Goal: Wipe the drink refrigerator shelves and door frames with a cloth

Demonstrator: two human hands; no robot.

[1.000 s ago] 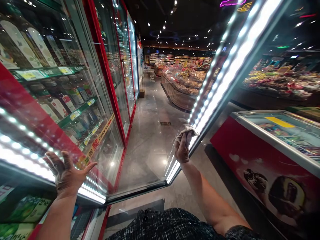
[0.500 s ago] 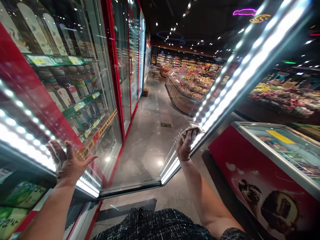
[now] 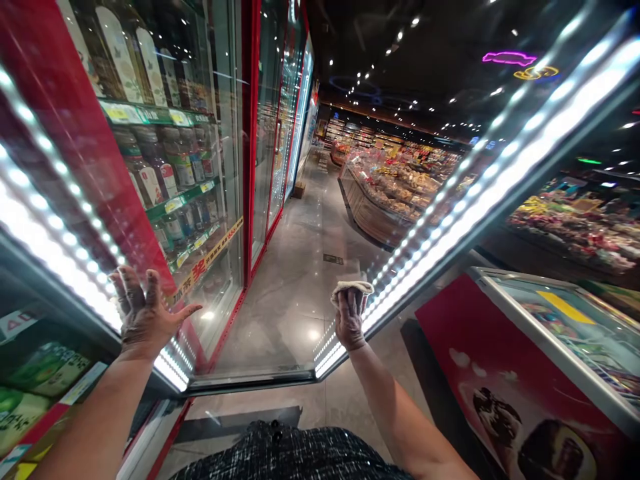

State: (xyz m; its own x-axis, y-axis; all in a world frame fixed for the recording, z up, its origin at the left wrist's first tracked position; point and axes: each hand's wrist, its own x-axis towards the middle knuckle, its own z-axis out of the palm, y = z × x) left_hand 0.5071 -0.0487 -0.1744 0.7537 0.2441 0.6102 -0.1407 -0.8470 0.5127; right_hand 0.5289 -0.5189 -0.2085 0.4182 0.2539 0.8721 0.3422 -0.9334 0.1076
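Observation:
In front of me stands a glass cooler door (image 3: pixel 280 333), swung out, with bright LED strips down both sides. My left hand (image 3: pixel 147 313) is spread, fingers apart, against the door's left side by its light strip; it holds nothing. My right hand (image 3: pixel 351 317) presses a pale folded cloth (image 3: pixel 353 288) to the glass, just left of the right LED strip (image 3: pixel 450 233). Part of the cloth is covered by the fingers. Through the glass, bottles (image 3: pixel 150 177) line the shelves of the neighbouring cooler.
On the right is a red chest freezer (image 3: pixel 465 360) with a glass top. A curved produce stand (image 3: pixel 380 207) lies beyond the door along the aisle floor (image 3: pixel 300 267). Red-framed cooler doors (image 3: pixel 255 167) run down the left. Green packages (image 3: pixel 45 373) sit on shelves at lower left.
My right hand has moved the cloth left and down, off the right light strip onto the glass. The left hand stays spread at the left side. The view has shifted slightly.

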